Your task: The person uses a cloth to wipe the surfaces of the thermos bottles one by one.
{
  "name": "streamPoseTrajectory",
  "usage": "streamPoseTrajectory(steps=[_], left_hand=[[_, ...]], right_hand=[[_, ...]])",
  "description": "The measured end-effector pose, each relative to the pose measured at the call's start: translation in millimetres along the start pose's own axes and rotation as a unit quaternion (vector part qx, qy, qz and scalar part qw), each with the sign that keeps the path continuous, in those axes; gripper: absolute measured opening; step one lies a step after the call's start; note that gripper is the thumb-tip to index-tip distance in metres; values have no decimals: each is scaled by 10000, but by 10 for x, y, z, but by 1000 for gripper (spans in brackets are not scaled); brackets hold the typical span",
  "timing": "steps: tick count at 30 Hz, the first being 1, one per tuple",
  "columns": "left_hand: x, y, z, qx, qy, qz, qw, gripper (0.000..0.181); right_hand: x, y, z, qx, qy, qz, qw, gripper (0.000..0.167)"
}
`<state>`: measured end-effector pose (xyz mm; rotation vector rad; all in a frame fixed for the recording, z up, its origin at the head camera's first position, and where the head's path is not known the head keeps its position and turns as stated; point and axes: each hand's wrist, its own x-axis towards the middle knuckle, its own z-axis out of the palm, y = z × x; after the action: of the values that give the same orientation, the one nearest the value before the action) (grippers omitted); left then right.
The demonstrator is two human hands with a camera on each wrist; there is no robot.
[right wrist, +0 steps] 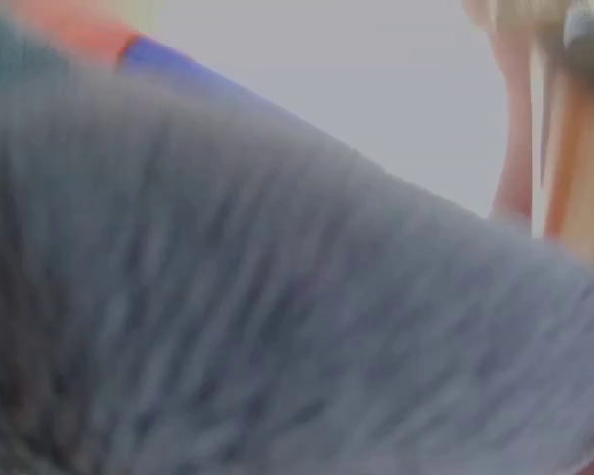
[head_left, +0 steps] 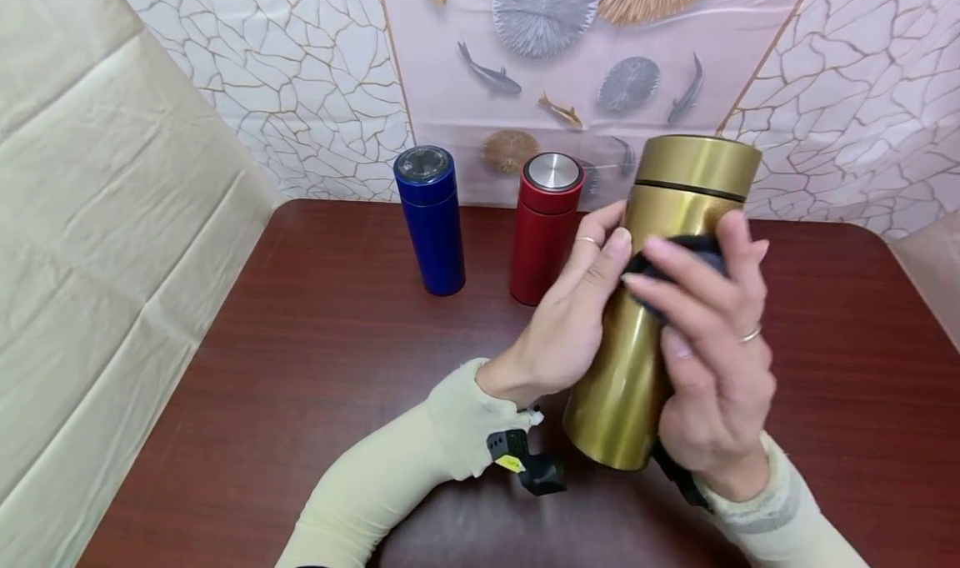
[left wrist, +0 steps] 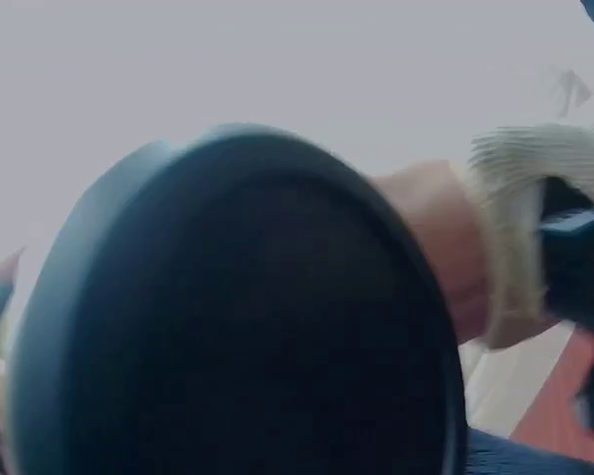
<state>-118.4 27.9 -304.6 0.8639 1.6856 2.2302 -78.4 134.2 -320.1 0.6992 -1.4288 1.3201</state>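
A gold thermos bottle (head_left: 626, 384) is held tilted above the table, its gold lid at the upper end. My left hand (head_left: 558, 334) grips it from the left, thumb on the near side. Over the bottle's upper front, my right hand (head_left: 720, 368) holds a dark cloth (head_left: 705, 247) against the wall with bent fingers. The hand covers much of the cloth. In the left wrist view the round dark base (left wrist: 287, 327) of the bottle fills the middle. A blurred grey, fuzzy surface (right wrist: 277, 287) takes up most of the right wrist view.
A blue thermos bottle (head_left: 435, 226) and a red thermos bottle (head_left: 546, 234) with a silver-topped lid stand upright toward the back of the brown table (head_left: 300, 368). Behind them hangs a patterned backdrop (head_left: 315, 76). A pale cloth wall (head_left: 97, 218) borders the left side.
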Motion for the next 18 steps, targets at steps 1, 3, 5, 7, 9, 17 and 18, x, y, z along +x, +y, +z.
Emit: streamPoseTrajectory(steps=[1,3,5,7,9,17,18], left_hand=[[3,20,-17,-103,117,-47,9999,45],[12,63,-47,-352,400,-140,9985,45],[25,109,-84,-605,769,-257,9949,44],[38,160,-138,-720,1199,-350,9895,43],[51,212,-207,-831,1501,-335,9846,44],[88,333,-411,-1498,1835,-99,9715,45],[90,333,-417,-1581,1800,-92,9708,45]], right_hand=[[-25,-23,27,19,-125,-106,9999,25],[-73,-52,73,114,-360,-327,9988,26],[-110,-59,112,218,-600,-577,9963,26],[-148,-60,138,253,-911,-853,9919,28],[-193,-52,168,267,-1178,-1149,9860,29],[-305,22,210,308,-1724,-2133,9611,32],[-304,28,203,304,-1754,-2158,9601,33]])
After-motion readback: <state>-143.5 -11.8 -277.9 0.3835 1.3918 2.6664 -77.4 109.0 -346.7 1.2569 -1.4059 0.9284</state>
